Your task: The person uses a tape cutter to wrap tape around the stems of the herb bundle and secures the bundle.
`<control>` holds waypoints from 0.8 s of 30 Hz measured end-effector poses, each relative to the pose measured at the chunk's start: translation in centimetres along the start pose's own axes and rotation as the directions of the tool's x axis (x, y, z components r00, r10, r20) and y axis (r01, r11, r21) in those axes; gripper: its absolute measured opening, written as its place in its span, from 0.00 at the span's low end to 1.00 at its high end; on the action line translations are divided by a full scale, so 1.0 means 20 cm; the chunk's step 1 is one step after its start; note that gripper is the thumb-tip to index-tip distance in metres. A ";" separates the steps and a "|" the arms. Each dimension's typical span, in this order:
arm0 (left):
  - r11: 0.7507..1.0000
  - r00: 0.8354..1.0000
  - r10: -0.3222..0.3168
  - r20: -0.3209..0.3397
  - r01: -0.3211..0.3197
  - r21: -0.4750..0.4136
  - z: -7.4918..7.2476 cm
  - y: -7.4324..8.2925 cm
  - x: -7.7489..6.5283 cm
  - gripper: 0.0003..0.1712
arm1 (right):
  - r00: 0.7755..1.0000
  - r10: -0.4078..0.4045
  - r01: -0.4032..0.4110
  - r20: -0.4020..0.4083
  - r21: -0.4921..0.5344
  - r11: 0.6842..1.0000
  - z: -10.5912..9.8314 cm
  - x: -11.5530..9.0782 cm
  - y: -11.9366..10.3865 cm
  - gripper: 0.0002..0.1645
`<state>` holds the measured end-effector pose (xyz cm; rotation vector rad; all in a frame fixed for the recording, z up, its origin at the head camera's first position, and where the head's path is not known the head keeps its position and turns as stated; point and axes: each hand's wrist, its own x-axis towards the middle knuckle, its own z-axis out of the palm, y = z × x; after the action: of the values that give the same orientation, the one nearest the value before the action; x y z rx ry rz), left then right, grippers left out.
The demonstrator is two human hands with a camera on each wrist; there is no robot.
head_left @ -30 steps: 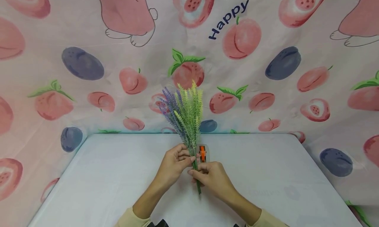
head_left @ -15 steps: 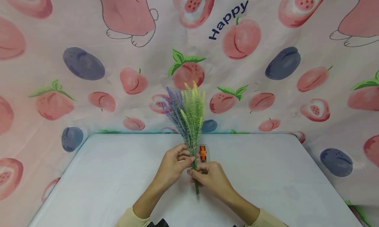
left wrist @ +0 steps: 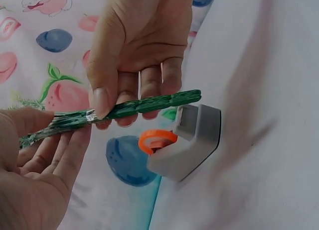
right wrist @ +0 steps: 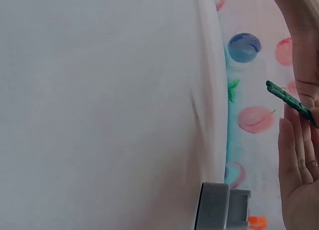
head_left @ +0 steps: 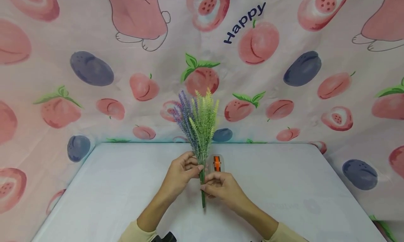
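Observation:
A bunch of artificial lavender (head_left: 204, 121), purple on the left and yellow-green on the right, stands nearly upright in the head view. My left hand (head_left: 180, 172) holds its stems just below the blooms, thumb across the front. Lower down, my right hand (head_left: 223, 190) pinches the green stems (left wrist: 149, 103) between thumb and fingers, and their cut ends stick out below. A shiny band-like patch (left wrist: 90, 116) shows on the stems between the two hands in the left wrist view. Behind the right hand stands a grey tape dispenser (left wrist: 192, 145) with an orange core.
The white table (head_left: 126, 186) carries the tape dispenser near its middle. At its back edge hangs a pink fruit-print cloth (head_left: 265, 129). Beige sleeves (head_left: 139, 232) and a black wrist strap (head_left: 165, 237) show at the bottom of the head view.
The lavender's stem ends have swung left, with the left hand shifting slightly left too. The right hand keeps its pinch on the stems. The whole head view has shifted a little.

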<state>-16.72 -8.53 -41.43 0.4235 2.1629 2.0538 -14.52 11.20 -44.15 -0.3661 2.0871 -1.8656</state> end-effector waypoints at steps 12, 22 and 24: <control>0.998 0.998 -0.057 -0.036 0.056 -0.037 -0.04 -0.05 -0.01 0.24 | 0.999 0.047 -0.048 0.022 0.073 0.996 0.03 0.01 0.03 0.18; 0.989 0.990 -0.124 -0.067 0.118 -0.091 -0.07 -0.09 -0.01 0.35 | 0.996 0.077 -0.081 0.036 0.131 0.988 0.07 0.03 0.05 0.17; 0.986 0.986 -0.141 -0.090 0.132 -0.104 -0.08 -0.10 -0.01 0.38 | 0.996 0.080 -0.085 0.040 0.137 0.987 0.08 0.04 0.06 0.16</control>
<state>-17.22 -10.09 -43.33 0.1619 2.0681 2.1330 -14.55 9.62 -45.52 -0.2719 1.9075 -1.9279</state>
